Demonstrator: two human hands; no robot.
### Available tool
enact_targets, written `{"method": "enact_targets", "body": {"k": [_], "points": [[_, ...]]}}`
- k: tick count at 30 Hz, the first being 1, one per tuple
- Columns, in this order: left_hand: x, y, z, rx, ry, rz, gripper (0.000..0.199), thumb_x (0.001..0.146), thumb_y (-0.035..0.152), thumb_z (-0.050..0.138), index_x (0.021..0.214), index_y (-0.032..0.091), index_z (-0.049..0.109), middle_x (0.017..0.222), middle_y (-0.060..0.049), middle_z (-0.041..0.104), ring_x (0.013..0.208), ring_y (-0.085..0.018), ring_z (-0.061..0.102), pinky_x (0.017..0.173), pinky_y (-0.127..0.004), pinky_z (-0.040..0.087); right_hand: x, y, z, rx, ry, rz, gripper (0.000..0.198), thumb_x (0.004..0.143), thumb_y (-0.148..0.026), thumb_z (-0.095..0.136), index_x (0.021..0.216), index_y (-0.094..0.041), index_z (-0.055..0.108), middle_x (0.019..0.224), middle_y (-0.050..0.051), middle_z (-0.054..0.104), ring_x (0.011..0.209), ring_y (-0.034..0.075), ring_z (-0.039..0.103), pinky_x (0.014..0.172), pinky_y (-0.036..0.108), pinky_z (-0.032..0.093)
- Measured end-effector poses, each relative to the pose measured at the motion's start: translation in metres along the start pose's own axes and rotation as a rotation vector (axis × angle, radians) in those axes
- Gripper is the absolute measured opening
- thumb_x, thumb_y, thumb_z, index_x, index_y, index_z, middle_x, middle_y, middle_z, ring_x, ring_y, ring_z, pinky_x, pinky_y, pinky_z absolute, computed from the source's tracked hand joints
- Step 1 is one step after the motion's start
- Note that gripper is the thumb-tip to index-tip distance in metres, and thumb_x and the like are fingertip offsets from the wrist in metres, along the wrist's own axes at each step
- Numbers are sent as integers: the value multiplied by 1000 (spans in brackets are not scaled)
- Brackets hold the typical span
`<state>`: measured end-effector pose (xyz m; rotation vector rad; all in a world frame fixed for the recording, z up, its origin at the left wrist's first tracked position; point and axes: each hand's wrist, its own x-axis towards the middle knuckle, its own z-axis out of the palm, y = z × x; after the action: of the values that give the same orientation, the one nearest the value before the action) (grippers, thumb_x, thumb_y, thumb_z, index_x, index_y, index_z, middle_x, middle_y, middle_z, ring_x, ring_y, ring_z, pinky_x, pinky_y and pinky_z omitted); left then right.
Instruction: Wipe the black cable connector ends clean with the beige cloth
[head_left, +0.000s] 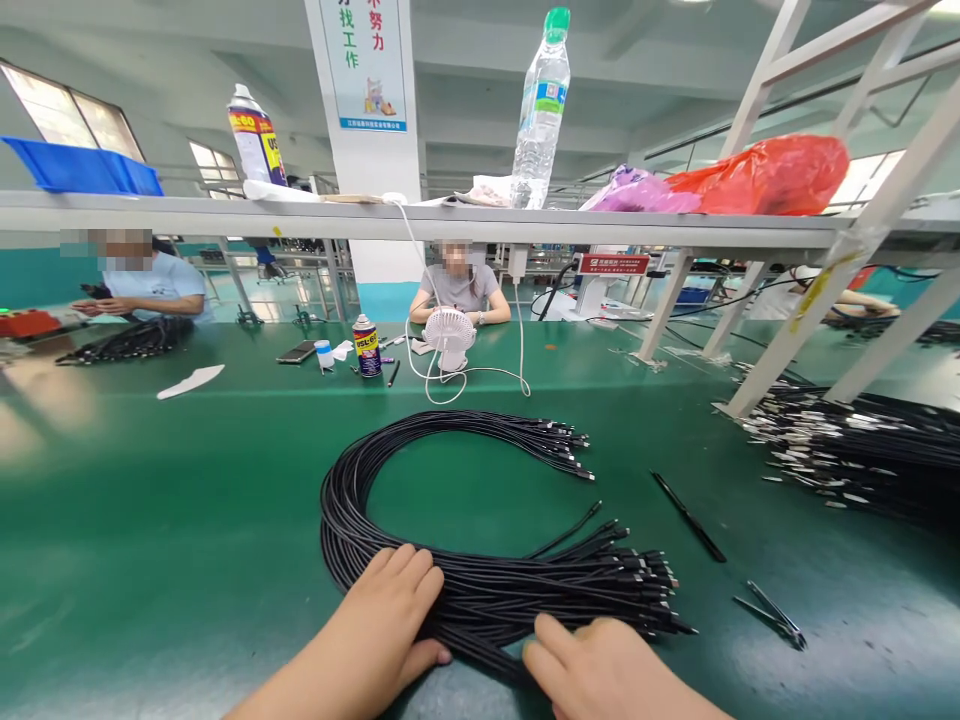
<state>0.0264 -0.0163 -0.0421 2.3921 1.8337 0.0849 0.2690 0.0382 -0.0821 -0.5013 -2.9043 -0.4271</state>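
Note:
A thick bundle of black cables lies on the green table in a C shape. Both of its ends, with small metal-tipped connectors, point right. At the lower bend, my left hand is closed over the bundle, fingers on top and thumb along the near side. Further right, my right hand has its fingers curled at the near edge of the bundle, around a few cables; its fingertips are partly hidden. One cable sticks out a little from the rest.
Right of the bundle lie a thin black tool and small snips. A large cable pile sits at the far right beside white shelf legs. Ahead are a small white fan, a spray can and a co-worker; a shelf spans above.

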Motion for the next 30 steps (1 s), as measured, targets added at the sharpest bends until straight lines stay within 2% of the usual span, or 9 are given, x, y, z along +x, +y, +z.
{"method": "enact_targets", "body": {"k": [3,6,8,10,15,20,23,27,30], "points": [[4,-12,1,-31,46,9,52,64,46,81,107,24,62,114,-8,63,105,-32,55,90,-47,43,3,14,-16,76,-98,177,41,67,-18,66,106,-22,56,104,4,64,48,13,56,40,28,27],[12,-29,-3,-17,66,-6,86,47,58,84,122,24,58,129,-13,57,118,-38,49,98,-51,37,9,29,-29,141,-186,324,66,71,-32,71,132,-25,46,123,9,57,62,17,65,52,29,42],[17,-38,-5,-29,3,3,84,45,61,83,116,21,61,119,-13,62,111,-36,53,92,-48,41,13,35,-32,127,-262,370,80,70,-41,73,140,-24,39,133,14,51,65,21,66,55,32,45],[20,-42,-5,-45,-14,14,69,53,62,79,105,19,65,104,-9,66,97,-31,58,83,-42,43,16,39,-30,121,-326,351,85,70,-47,72,142,-19,38,136,19,49,68,25,68,57,35,47],[20,-36,8,-5,173,22,39,75,54,68,91,20,62,89,-6,65,84,-25,58,74,-37,42,23,52,-23,96,-293,206,49,83,-37,61,124,-13,56,101,12,68,69,25,67,55,33,44],[28,-32,24,67,327,19,27,86,46,59,83,19,58,82,-5,62,78,-24,57,70,-36,41,21,61,-12,-22,-107,251,28,84,-18,61,111,-12,59,95,10,69,66,20,66,56,30,40],[29,-39,28,39,307,51,31,84,50,60,89,20,59,88,-6,65,81,-24,59,72,-37,43,16,58,-5,-26,-10,297,26,83,-17,64,108,-12,59,96,8,69,64,18,64,57,30,41],[21,-50,22,-25,212,62,38,78,50,68,102,21,62,101,-7,70,95,-27,62,85,-41,46,9,53,-2,18,-15,296,35,80,-26,70,111,-13,58,95,6,68,63,19,64,56,31,42],[16,-52,15,-15,173,47,36,78,42,71,107,22,66,103,-7,73,95,-27,66,86,-41,49,6,49,-3,51,36,257,27,82,-23,66,107,-14,60,92,6,69,65,19,64,59,32,43]]}}
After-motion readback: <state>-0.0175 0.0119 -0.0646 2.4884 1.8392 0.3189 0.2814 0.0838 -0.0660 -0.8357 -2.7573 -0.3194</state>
